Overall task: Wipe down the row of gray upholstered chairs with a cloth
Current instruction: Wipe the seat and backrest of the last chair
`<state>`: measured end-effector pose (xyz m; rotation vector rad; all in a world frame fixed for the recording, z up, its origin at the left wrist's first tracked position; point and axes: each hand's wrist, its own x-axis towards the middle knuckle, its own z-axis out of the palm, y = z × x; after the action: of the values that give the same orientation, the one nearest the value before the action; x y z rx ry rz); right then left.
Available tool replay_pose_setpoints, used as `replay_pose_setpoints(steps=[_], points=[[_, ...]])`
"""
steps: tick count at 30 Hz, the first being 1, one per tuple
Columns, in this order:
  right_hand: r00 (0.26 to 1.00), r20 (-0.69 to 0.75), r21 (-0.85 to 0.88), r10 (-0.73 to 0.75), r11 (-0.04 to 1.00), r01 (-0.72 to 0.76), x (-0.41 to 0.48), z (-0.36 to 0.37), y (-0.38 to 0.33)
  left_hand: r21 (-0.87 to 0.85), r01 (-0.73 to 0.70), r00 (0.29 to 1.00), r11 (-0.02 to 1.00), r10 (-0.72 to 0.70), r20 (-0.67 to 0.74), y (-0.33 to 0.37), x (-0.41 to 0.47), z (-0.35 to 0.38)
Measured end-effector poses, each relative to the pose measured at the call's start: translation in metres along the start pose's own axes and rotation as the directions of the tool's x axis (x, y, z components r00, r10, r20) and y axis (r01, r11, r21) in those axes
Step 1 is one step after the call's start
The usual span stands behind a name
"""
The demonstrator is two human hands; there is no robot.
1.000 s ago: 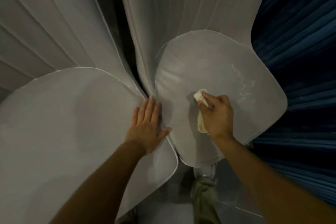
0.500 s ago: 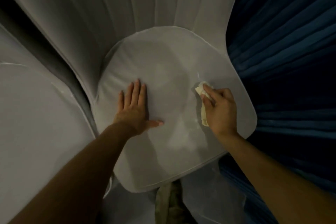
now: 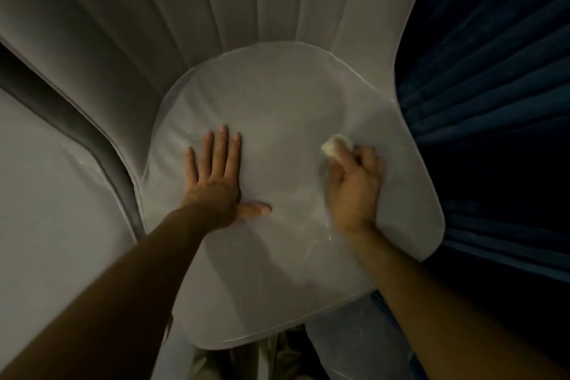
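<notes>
Since only a small wad is pinched, here's what's worth flagging:

Risk: the cloth (image 3: 336, 146) could get dragged loose, because so little is clamped under the right hand (image 3: 354, 185).
Missed spots: likely left of the grip, where the seat (image 3: 277, 108) is covered by the flat, spread left hand (image 3: 216, 179), nothing held.
Cloth look: pale, crumpled, blurry, pressed on the seat.
Seat look: gray, smooth, faintly streaked near the grip.

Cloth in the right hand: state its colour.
Pale yellow, cream-like. The cloth shows in the head view, bunched under the right hand.
</notes>
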<state>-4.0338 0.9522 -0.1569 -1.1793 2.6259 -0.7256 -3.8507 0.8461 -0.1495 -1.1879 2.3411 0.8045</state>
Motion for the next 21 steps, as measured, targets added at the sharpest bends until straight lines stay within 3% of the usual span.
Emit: replay_pose_setpoints(steps=[3, 5, 7, 9, 12, 14, 16, 18, 21], points=[[0.985, 0.026, 0.056, -0.169, 0.984, 0.167, -0.029, 0.016, -0.027, -0.002, -0.003, 0.999, 1.0, 0.003, 0.043, 0.0, 0.0, -0.002], [0.973, 0.089, 0.122, -0.214, 0.972, 0.203, -0.031, 0.011, -0.034, 0.021, 0.002, 0.998, 1.0, -0.004, 0.069, -0.001, 0.0, -0.006], [0.975, 0.11, 0.162, -0.192, 0.971, 0.173, -0.017, -0.003, -0.033, 0.024, -0.014, 0.997, 1.0, 0.012, 0.071, -0.004, 0.001, -0.012], [0.983, 0.019, 0.087, -0.185, 0.979, 0.183, 0.005, -0.013, -0.019, 0.037, -0.027, 0.996, 0.999, 0.023, 0.082, -0.008, 0.003, -0.015], [0.998, -0.064, 0.041, 0.012, 0.999, -0.01, 0.03, -0.011, -0.003, 0.066, -0.022, 0.994, 0.998, 0.015, 0.106, -0.008, 0.006, -0.013], [0.999, -0.022, -0.027, 0.023, 0.999, -0.023, 0.015, 0.006, -0.013, 0.056, -0.029, 0.994, 0.998, 0.023, 0.108, -0.008, 0.006, -0.012], [0.997, 0.048, -0.038, -0.068, 0.997, 0.07, -0.013, 0.017, -0.032, 0.056, -0.023, 0.995, 0.998, 0.018, 0.099, -0.008, 0.005, -0.013], [0.974, 0.134, 0.038, -0.182, 0.983, 0.179, -0.032, 0.019, -0.046, 0.061, -0.01, 0.996, 0.998, 0.004, 0.094, -0.007, 0.004, -0.013], [0.943, 0.238, 0.191, -0.234, 0.963, 0.191, -0.021, 0.005, -0.045, 0.071, -0.023, 0.995, 0.997, 0.015, 0.103, -0.006, 0.004, -0.014]])
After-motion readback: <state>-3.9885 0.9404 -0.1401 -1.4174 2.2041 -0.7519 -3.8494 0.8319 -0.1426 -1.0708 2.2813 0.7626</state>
